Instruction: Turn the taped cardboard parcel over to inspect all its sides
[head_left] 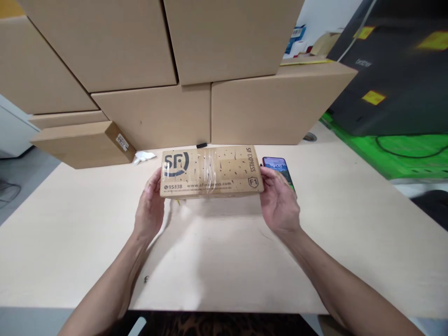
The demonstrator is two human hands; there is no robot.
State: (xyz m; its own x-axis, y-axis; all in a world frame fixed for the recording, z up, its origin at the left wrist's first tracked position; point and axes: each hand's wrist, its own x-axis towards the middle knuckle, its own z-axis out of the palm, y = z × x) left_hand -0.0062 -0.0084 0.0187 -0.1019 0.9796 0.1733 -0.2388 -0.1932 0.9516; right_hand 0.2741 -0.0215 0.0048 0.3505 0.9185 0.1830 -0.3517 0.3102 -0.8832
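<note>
A brown cardboard parcel [229, 170] with black SF Express print and clear tape across its middle is held between both hands over the table, its long side facing me. My left hand [150, 207] grips the parcel's left end. At the right end, my right hand [279, 200] grips it the same way. Partly behind my right hand lies a phone [280, 168] with a lit screen. A small black object [202, 145] lies just behind the parcel.
Large cardboard boxes [259, 112] are stacked along the back of the pale table [367, 242]. A flatter box [77, 144] and crumpled white tissue [143, 156] are at the back left. A dark Brother machine [395, 70] stands right, beside a green surface [395, 154].
</note>
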